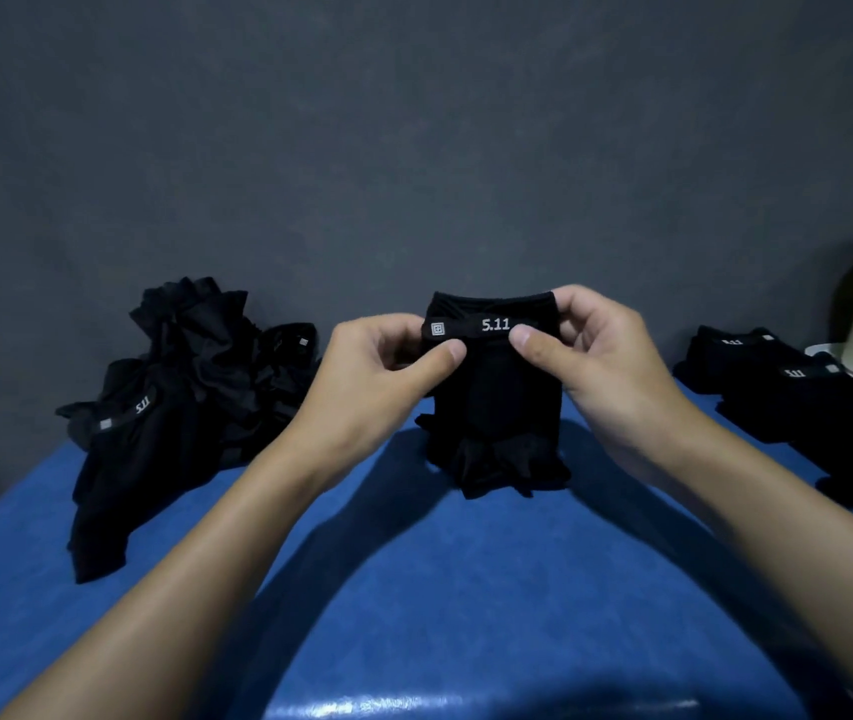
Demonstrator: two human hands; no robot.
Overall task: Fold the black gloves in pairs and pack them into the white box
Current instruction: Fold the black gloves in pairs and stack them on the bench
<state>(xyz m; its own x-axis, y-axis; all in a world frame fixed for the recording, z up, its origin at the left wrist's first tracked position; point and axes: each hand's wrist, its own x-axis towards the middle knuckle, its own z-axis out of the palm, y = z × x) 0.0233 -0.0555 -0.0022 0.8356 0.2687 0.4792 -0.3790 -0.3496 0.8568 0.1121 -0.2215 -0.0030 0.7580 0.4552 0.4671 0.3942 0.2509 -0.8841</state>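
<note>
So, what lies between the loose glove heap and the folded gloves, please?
Head view: a black glove bundle, pinched by the left hand and right hand.

Only readable thing anywhere is the brand: the middle glove [497, 402] has "5.11" in white across its wrist strap [481, 326], right way up, with a little square logo patch [437, 329] at the strap's left end, too small to make out what's inside it. Same "5.11" shows on one glove at the front of the loose pile [190, 387] on the left, tilted sideways, next to a small grey square tag [105, 424]. Over on the right, two of the flat gloves [757, 366] carry it too, upside down from here and kinda blurry, each with a pale square tag [832, 368] beside it.
</note>
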